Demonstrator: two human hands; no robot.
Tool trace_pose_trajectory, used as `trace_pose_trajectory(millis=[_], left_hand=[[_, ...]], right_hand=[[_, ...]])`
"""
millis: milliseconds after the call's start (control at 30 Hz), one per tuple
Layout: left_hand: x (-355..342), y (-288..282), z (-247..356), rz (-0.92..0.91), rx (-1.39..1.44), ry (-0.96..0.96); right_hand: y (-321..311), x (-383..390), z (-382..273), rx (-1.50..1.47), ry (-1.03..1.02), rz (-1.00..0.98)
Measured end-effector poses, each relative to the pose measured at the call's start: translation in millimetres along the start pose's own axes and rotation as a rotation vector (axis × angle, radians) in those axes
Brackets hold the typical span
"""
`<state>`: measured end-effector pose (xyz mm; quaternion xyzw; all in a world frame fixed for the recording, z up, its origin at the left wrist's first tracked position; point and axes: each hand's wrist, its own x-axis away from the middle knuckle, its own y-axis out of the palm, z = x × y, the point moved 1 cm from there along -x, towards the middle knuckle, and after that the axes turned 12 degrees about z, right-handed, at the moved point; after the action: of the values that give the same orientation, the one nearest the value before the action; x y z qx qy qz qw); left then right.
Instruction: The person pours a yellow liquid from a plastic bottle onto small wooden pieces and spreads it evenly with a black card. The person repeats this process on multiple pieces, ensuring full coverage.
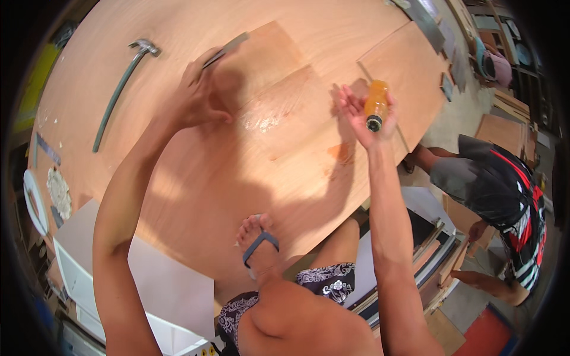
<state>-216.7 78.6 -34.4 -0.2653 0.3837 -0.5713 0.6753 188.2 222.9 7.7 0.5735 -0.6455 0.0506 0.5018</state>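
Note:
My left hand, slightly blurred, grips a thin flat grey spreader blade above the plywood sheet. Beside and below it lie thin square-cornered wood pieces, and the nearer wood piece has a wet, glossy smear. In my right hand lies a small clear bottle of orange-yellow glue-like liquid, its dark mouth end toward me. The fingers are partly spread beside it, while the thumb side holds it against the palm. Below this hand there is an orange wet patch on the wood.
A hammer lies on the left of the plywood. Another wood panel is at the right. My sandalled foot rests on the sheet. A co-worker bends at the right; another person is farther back. White panels stand lower left.

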Motion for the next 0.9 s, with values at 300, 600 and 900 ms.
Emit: trace_pose_trajectory(millis=[300,600,900], left_hand=[[9,23,-5,0.111,0.196,-0.175],[17,21,-7,0.153,0.149,-0.131],[15,22,-12,0.229,0.12,-0.017]], right_hand=[[52,-66,-8,0.298,0.134,-0.266],[76,-79,-10,0.631,0.049,-0.23],[78,-75,-9,0.616,0.007,-0.237]])
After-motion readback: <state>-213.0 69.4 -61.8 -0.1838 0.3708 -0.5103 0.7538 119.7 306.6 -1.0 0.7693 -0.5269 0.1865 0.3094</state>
